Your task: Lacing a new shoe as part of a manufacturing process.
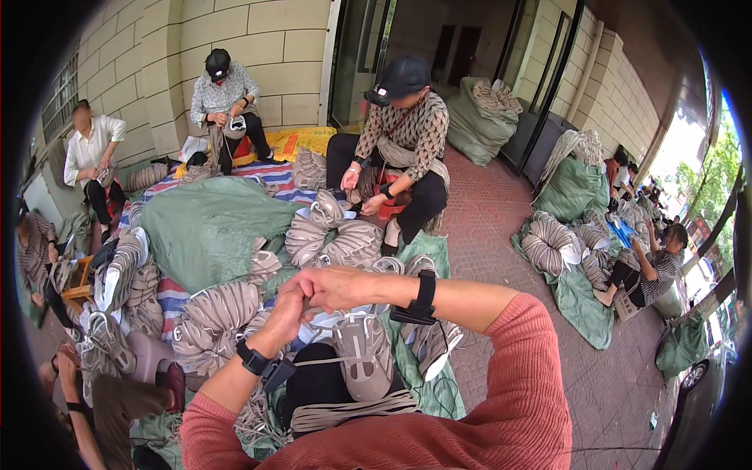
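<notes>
Beige-grey shoe rests on the lap, presumably freeing left hand and right hand, which meet above it, fingers curled closed, grip contents indiscernible.

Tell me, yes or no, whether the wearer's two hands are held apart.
No, the left hand and the right hand meet and touch at the fingers.

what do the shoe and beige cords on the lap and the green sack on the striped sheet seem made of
Shoe: probably fabric or mesh, matte, with smoother strips. Cords: likely woven textile, dull, bending softly. Green sack: perhaps woven plastic, dull, judging by its thin, crumpled folds.
</notes>
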